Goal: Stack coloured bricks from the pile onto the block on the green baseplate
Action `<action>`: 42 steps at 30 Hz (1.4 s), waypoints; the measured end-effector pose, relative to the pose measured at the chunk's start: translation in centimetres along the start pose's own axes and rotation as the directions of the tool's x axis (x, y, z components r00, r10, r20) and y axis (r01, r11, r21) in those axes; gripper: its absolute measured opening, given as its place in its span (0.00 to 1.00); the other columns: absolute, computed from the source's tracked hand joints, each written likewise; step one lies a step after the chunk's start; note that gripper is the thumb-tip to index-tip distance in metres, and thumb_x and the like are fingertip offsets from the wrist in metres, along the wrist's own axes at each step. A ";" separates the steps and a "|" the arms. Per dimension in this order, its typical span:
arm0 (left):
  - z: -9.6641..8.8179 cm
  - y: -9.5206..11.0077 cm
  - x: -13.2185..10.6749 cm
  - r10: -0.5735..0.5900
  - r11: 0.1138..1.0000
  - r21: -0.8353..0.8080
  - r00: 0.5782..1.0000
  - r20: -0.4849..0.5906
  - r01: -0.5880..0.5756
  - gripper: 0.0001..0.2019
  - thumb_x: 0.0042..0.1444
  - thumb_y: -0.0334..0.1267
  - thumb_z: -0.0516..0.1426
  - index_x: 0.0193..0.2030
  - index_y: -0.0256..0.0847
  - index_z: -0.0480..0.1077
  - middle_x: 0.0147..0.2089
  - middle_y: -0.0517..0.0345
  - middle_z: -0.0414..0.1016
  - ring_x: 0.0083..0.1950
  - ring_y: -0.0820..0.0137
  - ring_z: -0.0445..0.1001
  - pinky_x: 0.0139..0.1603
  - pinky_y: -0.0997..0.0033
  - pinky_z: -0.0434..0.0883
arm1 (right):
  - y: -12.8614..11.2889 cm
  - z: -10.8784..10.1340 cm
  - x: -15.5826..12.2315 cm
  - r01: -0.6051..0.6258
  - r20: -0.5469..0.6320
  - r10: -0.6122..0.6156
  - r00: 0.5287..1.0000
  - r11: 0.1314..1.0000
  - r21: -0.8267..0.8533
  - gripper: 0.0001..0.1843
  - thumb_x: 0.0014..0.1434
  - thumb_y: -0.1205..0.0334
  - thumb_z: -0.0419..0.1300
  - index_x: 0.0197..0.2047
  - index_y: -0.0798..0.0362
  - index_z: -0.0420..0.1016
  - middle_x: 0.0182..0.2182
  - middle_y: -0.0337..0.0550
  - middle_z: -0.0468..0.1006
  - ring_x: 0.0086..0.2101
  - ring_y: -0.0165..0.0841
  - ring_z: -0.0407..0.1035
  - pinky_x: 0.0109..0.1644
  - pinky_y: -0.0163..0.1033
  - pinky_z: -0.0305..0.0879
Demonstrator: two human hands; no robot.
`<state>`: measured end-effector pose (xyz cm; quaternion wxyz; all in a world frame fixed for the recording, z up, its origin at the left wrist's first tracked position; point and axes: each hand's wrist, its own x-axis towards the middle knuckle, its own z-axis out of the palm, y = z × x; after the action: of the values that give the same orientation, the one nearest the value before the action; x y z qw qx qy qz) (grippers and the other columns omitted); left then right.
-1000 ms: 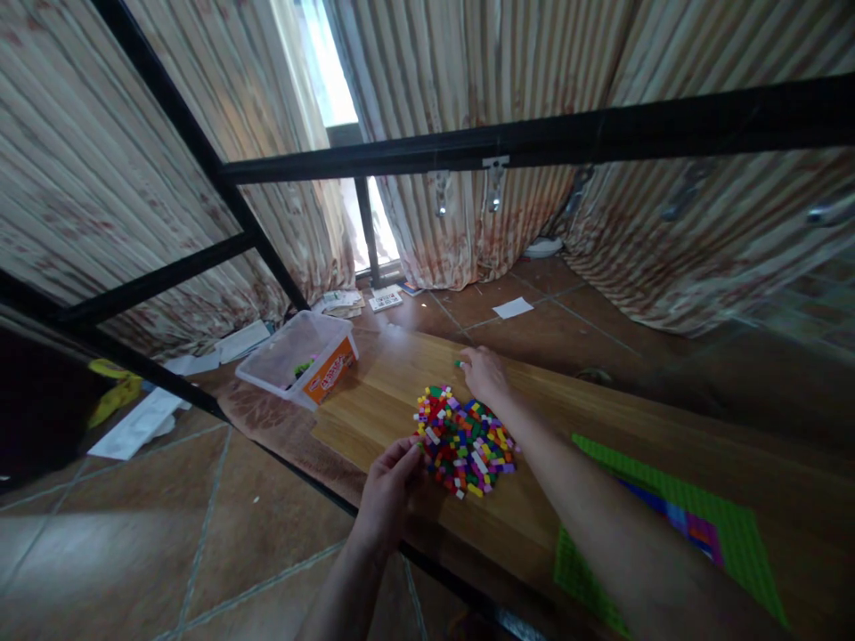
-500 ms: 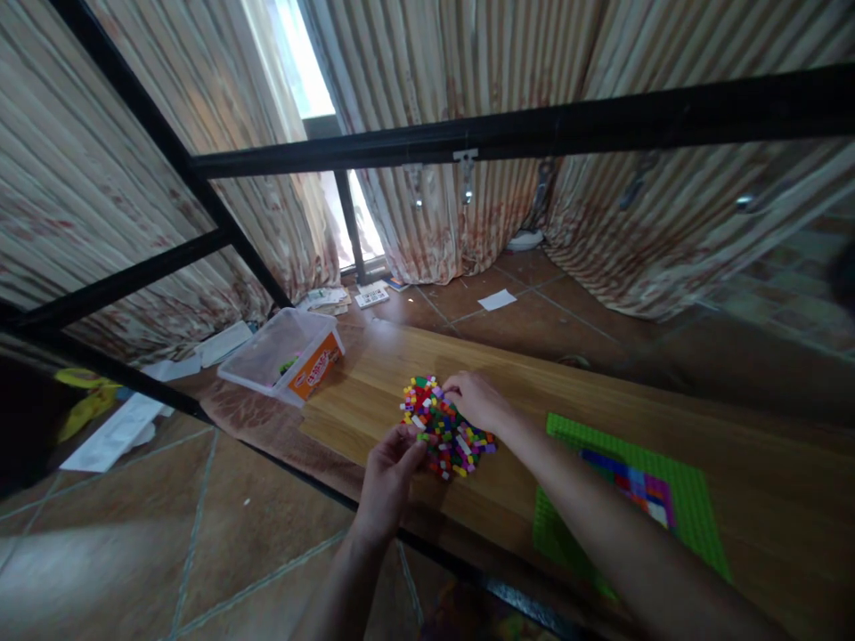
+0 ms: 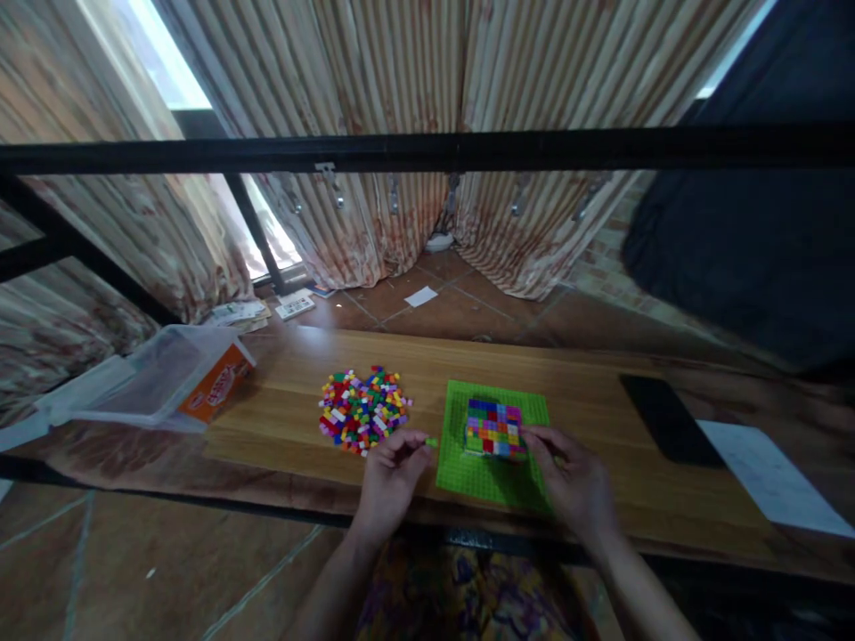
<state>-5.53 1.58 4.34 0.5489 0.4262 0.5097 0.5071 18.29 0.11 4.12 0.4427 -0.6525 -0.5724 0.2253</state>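
Between the thumb and fingers of my left hand (image 3: 394, 472) is a small lime-green toy brick (image 3: 431, 442), held just off the left edge of the green baseplate (image 3: 460, 472). On that plate stands a block of many-coloured toy bricks (image 3: 492, 427). My right hand (image 3: 574, 476) is closed at the block's right side, its fingertips against or very near the edge. Whatever its fingers hold is hidden. Left of the plate, a heap of loose toy bricks (image 3: 364, 405) lies on the wooden board, close behind my left hand.
A clear plastic box (image 3: 153, 374) with an orange label stands at the board's left end. To the right lie a black flat phone-like slab (image 3: 668, 418) and a white sheet (image 3: 775, 476). A black metal bar (image 3: 401, 156) crosses beyond the wooden board (image 3: 280, 383).
The view has swung right. My right hand has left the brick heap for the block on the baseplate. My left hand has moved off the heap towards the plate with the lime-green brick.
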 end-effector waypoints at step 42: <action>6.2 -3.4 9.2 0.057 0.991 0.117 0.992 0.114 -0.070 0.12 0.45 0.44 0.64 0.35 0.39 0.80 0.34 0.55 0.81 0.32 0.71 0.74 0.40 0.69 0.72 | 0.3 4.9 8.5 0.286 0.340 -0.257 0.905 0.958 -0.037 0.12 0.64 0.60 0.54 0.35 0.51 0.79 0.34 0.44 0.79 0.37 0.35 0.72 0.45 0.41 0.63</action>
<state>0.72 10.55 0.59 0.5331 0.5020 0.4945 0.4683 16.59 9.79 3.16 0.3387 -0.5375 -0.7329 0.2433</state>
